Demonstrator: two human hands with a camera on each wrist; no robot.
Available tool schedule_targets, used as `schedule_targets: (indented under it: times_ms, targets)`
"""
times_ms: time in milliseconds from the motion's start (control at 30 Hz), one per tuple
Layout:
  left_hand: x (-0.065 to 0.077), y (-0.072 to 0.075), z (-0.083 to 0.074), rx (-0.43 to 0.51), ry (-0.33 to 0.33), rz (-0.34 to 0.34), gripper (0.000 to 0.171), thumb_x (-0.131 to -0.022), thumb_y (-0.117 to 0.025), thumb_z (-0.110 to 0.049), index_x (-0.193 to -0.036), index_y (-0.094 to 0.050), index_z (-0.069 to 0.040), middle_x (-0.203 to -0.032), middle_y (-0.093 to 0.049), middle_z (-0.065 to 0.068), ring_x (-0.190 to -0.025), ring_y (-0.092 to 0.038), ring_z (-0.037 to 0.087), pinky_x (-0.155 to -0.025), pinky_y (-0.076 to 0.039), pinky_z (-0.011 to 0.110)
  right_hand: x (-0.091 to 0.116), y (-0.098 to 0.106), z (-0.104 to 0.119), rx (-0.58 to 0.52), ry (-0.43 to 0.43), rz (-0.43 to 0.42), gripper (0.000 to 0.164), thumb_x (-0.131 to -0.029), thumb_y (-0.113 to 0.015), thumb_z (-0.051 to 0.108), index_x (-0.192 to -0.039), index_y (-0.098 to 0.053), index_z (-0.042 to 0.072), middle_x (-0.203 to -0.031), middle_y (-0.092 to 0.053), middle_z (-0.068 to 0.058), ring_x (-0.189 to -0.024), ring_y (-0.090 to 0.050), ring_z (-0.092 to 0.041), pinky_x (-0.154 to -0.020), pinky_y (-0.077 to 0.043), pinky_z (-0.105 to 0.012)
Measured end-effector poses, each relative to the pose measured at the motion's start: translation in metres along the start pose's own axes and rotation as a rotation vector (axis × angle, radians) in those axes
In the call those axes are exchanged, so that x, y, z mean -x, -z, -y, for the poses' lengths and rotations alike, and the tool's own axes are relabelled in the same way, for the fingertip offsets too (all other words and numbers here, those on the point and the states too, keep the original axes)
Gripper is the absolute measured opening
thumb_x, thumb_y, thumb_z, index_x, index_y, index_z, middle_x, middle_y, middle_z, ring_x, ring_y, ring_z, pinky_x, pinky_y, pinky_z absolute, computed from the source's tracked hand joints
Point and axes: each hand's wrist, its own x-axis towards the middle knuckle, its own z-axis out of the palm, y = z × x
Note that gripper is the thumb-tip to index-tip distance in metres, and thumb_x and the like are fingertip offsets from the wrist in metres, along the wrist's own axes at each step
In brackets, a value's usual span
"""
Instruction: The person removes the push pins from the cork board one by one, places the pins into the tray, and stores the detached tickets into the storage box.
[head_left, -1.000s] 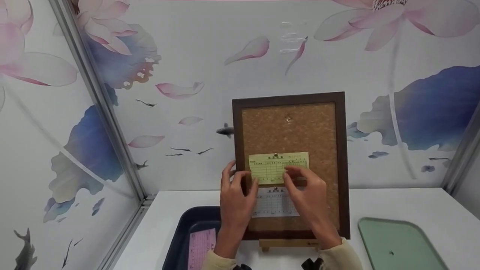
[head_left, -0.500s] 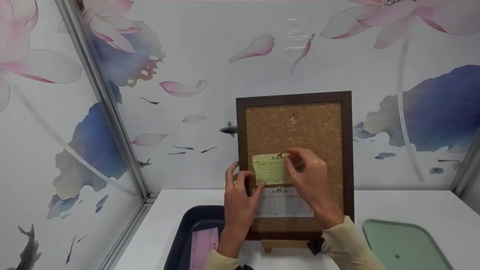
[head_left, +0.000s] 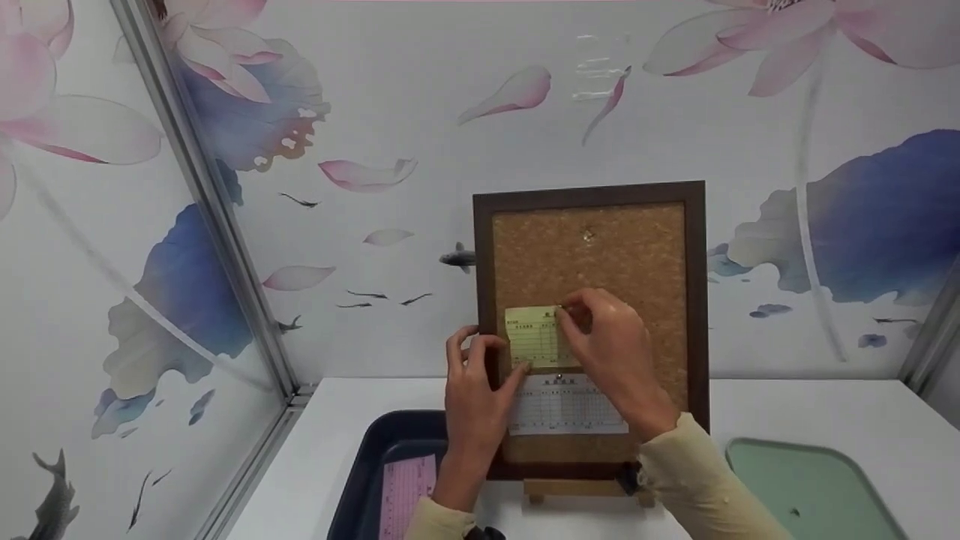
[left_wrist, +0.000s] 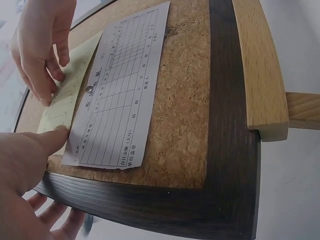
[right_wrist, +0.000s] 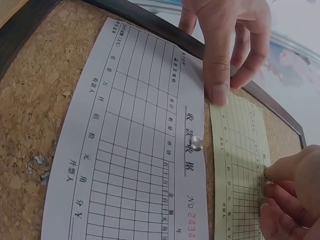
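Note:
A dark-framed corkboard (head_left: 589,270) leans upright, bearing a yellow receipt slip (head_left: 529,337) above a white receipt slip (head_left: 570,409). My left hand (head_left: 476,405) grips the board's left edge, its fingers behind the frame and its thumb pressing the yellow slip's lower left corner. At the top middle of that slip, my right hand (head_left: 611,341) pinches a small pushpin (right_wrist: 269,183) between thumb and forefinger; they hide most of it. A silver pushpin (right_wrist: 197,143) holds the white slip at its top edge.
Left of the board, a navy tray (head_left: 364,457) contains a pink slip (head_left: 405,487). A green tray (head_left: 810,480) with a small dark object lies at right. The board stands on a wooden easel (head_left: 574,488). Another shiny pin (head_left: 588,235) is near the board's top.
My right hand has moved from the yellow slip's right part up and left to the pin at its top. The left hand keeps its hold; the view has shifted slightly.

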Motion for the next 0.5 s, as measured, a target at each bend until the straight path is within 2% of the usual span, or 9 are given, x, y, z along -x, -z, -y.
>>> schedule_targets:
  times_ms: [200,500]
  targets:
    - [0.0014,-0.0003,0.0026,-0.012,0.021,0.011,0.046,-0.089,-0.091,-0.033,-0.126,-0.066,-0.022,-0.148,-0.05,0.009,-0.121,-0.069,0.029,-0.101,-0.062,0.043,0.0008,-0.0009,0.0017,0.017,0.002,0.017,0.009,-0.099,-0.081,0.02,-0.104,-0.078,0.014,-0.095,-0.077,-0.003,-0.081,-0.073,-0.017,-0.071,-0.062,-0.04]
    - [0.0007,-0.0049,0.0014,0.051,0.0,-0.002,0.039,-0.094,-0.087,-0.031,-0.127,-0.069,-0.023,-0.147,-0.05,0.01,-0.118,-0.069,0.029,-0.099,-0.062,0.043,0.0018,0.0016,-0.0011,0.049,0.002,-0.005,0.009,-0.099,-0.08,0.022,-0.102,-0.079,0.013,-0.092,-0.077,-0.004,-0.079,-0.073,-0.018,-0.068,-0.061,-0.041]
